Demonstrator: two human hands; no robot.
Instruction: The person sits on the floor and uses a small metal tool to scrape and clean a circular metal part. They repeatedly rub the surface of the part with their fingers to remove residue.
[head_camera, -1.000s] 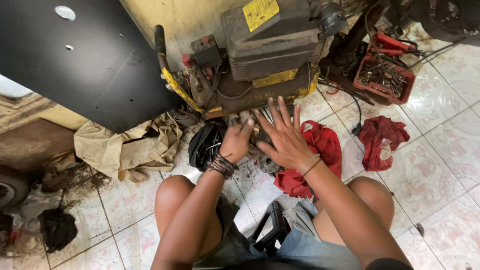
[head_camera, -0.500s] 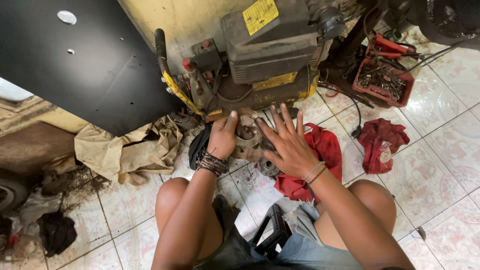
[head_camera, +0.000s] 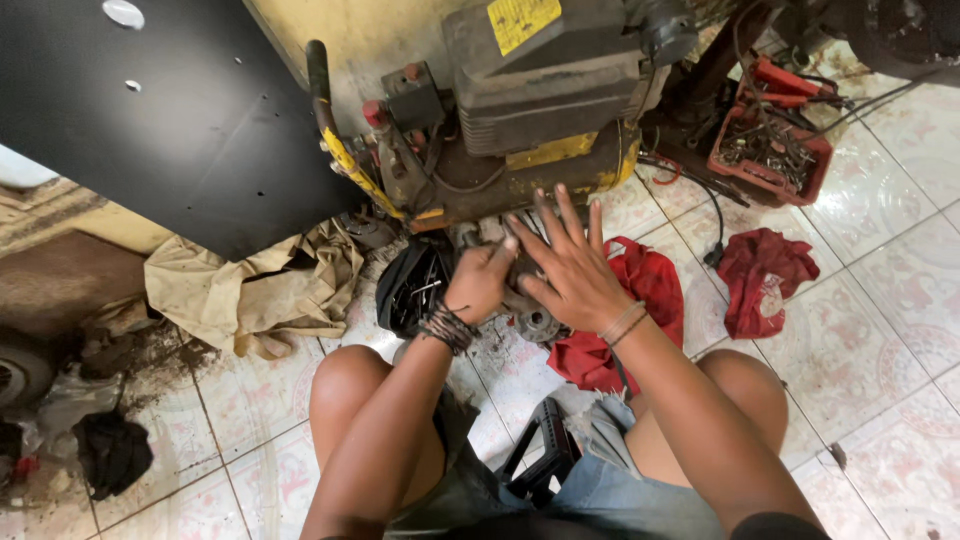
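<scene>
I see my left hand (head_camera: 478, 283) curled around a greasy cast-metal part (head_camera: 528, 318) on glossy patterned floor tiles (head_camera: 860, 330), right hand (head_camera: 572, 270) splayed flat over it, crumpled red rag (head_camera: 645, 295) beside, grimy yellow compressor (head_camera: 520, 110) just behind.

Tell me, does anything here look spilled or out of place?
Yes. Dark dirt is spilled on the pale tiled floor at left, and two red rags lie crumpled near the grimy machine. Both hands rest on a metal part.
</scene>
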